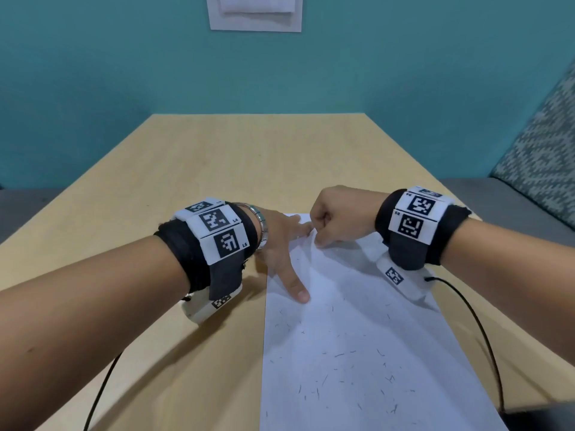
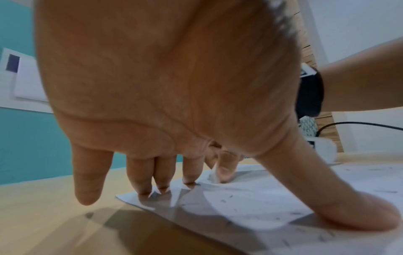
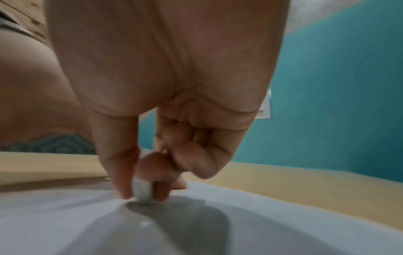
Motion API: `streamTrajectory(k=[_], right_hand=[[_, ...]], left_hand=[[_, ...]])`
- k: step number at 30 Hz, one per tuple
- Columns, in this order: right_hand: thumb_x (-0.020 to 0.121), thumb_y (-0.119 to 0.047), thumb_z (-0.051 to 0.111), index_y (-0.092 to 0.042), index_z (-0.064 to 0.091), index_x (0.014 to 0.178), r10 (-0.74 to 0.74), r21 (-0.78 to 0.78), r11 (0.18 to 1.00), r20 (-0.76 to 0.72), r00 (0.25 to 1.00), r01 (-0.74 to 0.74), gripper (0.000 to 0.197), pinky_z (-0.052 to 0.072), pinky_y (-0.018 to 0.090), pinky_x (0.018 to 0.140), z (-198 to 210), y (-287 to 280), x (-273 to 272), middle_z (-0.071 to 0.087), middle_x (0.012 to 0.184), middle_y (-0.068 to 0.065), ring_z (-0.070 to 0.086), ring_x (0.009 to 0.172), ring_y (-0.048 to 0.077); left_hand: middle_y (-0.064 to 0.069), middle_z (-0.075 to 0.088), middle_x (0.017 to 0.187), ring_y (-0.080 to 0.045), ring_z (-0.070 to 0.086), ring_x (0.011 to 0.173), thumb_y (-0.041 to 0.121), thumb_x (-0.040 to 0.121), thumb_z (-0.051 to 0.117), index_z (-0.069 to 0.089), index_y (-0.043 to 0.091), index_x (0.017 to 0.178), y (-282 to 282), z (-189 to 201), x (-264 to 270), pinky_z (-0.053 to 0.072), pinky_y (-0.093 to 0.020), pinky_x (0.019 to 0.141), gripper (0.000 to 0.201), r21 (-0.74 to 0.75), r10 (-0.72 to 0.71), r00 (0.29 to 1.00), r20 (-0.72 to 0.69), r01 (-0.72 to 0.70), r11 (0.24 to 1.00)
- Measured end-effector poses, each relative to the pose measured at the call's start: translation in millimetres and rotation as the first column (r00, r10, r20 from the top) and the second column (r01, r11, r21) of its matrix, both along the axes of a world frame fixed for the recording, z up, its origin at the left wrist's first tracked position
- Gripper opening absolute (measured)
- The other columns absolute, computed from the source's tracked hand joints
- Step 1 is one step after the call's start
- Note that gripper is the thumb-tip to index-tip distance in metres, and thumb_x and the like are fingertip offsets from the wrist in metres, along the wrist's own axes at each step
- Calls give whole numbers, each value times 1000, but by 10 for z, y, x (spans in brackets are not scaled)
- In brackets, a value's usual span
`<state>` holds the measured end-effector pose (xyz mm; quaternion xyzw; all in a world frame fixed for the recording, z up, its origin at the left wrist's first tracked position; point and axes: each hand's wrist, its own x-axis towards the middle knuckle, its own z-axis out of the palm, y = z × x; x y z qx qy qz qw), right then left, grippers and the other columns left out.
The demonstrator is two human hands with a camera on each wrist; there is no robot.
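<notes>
A white sheet of paper point(image 1: 357, 337) lies on the wooden table, scattered with small dark specks. My left hand point(image 1: 289, 256) lies spread over the sheet's far left corner, its fingertips point(image 2: 144, 188) and thumb point(image 2: 359, 214) pressing the paper down. My right hand point(image 1: 325, 237) is curled, knuckles up, just right of the left fingers near the sheet's far edge. It pinches a small white eraser point(image 3: 142, 192) between thumb and fingers, and the eraser's tip touches the paper point(image 3: 87, 224). The left wrist view shows the same eraser point(image 2: 214, 176) behind my left fingers.
The light wooden table point(image 1: 217, 166) extends to a teal wall with a white panel point(image 1: 255, 14). A patterned cushion point(image 1: 544, 144) sits at the right. Black cables run from both wrists, one point(image 1: 485, 331) by the sheet's right edge, one point(image 1: 99, 387) at the left.
</notes>
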<state>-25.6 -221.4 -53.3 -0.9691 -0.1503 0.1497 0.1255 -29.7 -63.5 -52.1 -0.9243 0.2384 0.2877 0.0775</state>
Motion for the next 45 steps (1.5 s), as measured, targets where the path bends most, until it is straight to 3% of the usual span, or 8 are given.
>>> streamTrajectory(k=[12, 18, 23, 28, 32, 37, 42, 45], right_hand=[[75, -18, 75, -12, 63, 61, 107, 18, 994, -188, 976, -105, 19, 45, 28, 58, 6, 46, -253, 61, 55, -1, 49, 52, 13], [72, -14, 71, -10, 55, 58, -41, -79, 996, 78, 996, 47, 21, 37, 29, 54, 34, -128, -3, 50, 59, 3, 45, 60, 21], [76, -21, 77, -9, 66, 65, 133, 0, 991, -220, 966, -136, 19, 45, 29, 61, 22, -24, -325, 61, 55, -4, 51, 55, 13], [72, -16, 73, -8, 61, 58, -57, -65, 996, 85, 995, 63, 19, 41, 30, 55, 29, -208, 2, 54, 57, 2, 49, 60, 21], [77, -17, 75, -6, 66, 67, 118, 18, 993, -193, 974, -117, 18, 44, 25, 56, 2, -9, -330, 61, 56, -2, 50, 52, 12], [74, -15, 72, -7, 61, 61, -56, -7, 998, 68, 996, 56, 19, 39, 28, 55, 6, -215, -34, 53, 60, 2, 48, 60, 20], [76, -18, 76, -5, 67, 69, 104, 17, 995, -171, 980, -103, 17, 43, 25, 56, 9, -58, -304, 61, 56, -2, 48, 51, 10], [74, -17, 76, -8, 65, 62, 43, -6, 999, -89, 995, -43, 19, 42, 26, 56, 37, -174, -151, 59, 56, -1, 48, 53, 12]], left_hand=[[25, -2, 160, -13, 22, 145, 78, 50, 77, 10, 54, 148, 18, -11, -16, 26, -43, 115, 121, -28, 7, 1000, -16, -8, 1000], [24, -13, 159, -10, 3, 149, 86, 45, 72, -10, 52, 149, 14, -35, 31, 16, -46, 118, 136, 38, 17, 1000, 8, -17, 999], [21, -8, 161, -17, 22, 146, 78, 51, 77, 5, 64, 142, -23, 10, -9, 28, -45, 114, 117, 11, -5, 1000, -3, 5, 1000], [20, -15, 160, -13, 6, 149, 80, 51, 75, -9, 64, 143, -35, 25, 6, 17, -44, 117, 125, 41, 5, 1000, -7, -5, 999], [11, 5, 163, -17, 27, 145, 72, 55, 80, 12, 61, 143, -48, 23, 0, 27, -37, 111, 112, -11, -7, 999, -42, 6, 1000], [15, -9, 162, -16, 13, 149, 74, 56, 77, -7, 59, 146, -96, 90, -43, 20, -43, 116, 124, 55, -4, 1000, 1, 4, 998], [2, 47, 148, -22, 53, 127, 57, 60, 87, 21, 57, 140, -99, 73, -25, 43, -25, 87, 104, -57, 22, 994, -104, -28, 998], [9, 35, 155, -17, 42, 136, 64, 57, 84, 9, 57, 146, -112, 92, -32, 37, -31, 100, 117, -27, 3, 1000, -25, -4, 1000]])
